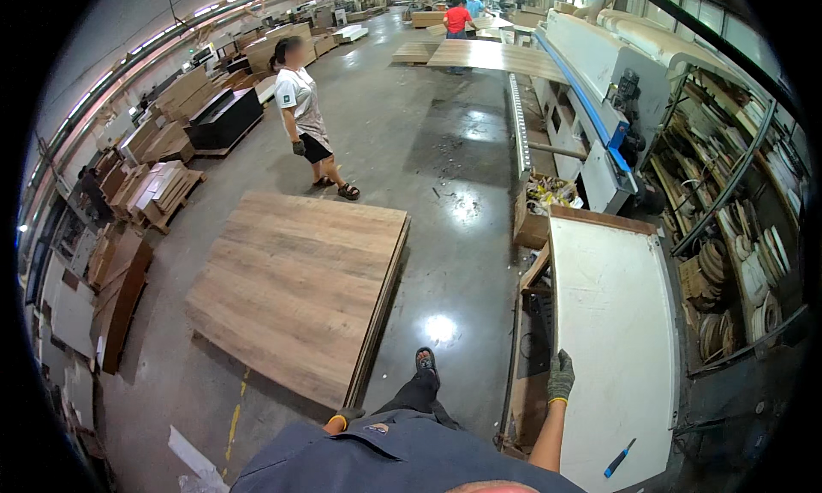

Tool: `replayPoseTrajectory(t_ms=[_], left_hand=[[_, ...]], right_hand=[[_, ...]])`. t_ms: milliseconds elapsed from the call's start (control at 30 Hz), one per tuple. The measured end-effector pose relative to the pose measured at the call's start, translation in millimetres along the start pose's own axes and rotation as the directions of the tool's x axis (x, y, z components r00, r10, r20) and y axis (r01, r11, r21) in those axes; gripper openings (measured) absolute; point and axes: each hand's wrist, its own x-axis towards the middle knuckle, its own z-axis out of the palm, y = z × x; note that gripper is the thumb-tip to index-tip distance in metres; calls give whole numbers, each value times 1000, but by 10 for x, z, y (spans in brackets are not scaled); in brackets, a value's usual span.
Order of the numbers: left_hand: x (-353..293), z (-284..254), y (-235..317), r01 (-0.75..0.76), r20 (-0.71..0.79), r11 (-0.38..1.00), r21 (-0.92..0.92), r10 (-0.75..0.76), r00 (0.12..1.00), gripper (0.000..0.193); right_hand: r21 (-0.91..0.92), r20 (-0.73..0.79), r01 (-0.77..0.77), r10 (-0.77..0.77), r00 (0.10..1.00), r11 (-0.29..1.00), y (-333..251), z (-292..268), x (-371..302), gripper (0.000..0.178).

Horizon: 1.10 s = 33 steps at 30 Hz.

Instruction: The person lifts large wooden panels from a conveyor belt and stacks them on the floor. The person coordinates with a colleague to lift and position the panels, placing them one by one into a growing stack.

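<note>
My left hand [346, 418], in a dark glove with a yellow cuff, is at the near corner of a stack of wood-grain panels [300, 279]. Its fingers are mostly hidden, so I cannot tell whether they hold the edge. On the left edge of a white-topped work table [612, 322] rests my right hand [561, 376], in a grey-green glove, fingers stretched forward and nothing visible in them. Nearer to me on that tabletop lies a blue-handled knife-like tool [620, 459], apart from the hand.
A person [300, 107] stands beyond the panel stack. Further off, a worker in red [458, 20] is by a large panel [497, 58]. A long machine [591, 107] runs along the right, near a rack of strip rolls [728, 279]. Boards on pallets [163, 185] line the left.
</note>
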Motion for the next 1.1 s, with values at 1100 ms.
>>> replayPoseTrajectory(t_ms=[1100], left_hand=[[3155, -1697, 1396, -380, -201, 901, 209, 420, 885, 36]], right_hand=[[-887, 78, -260, 679, 730, 381, 701, -1034, 792, 96]])
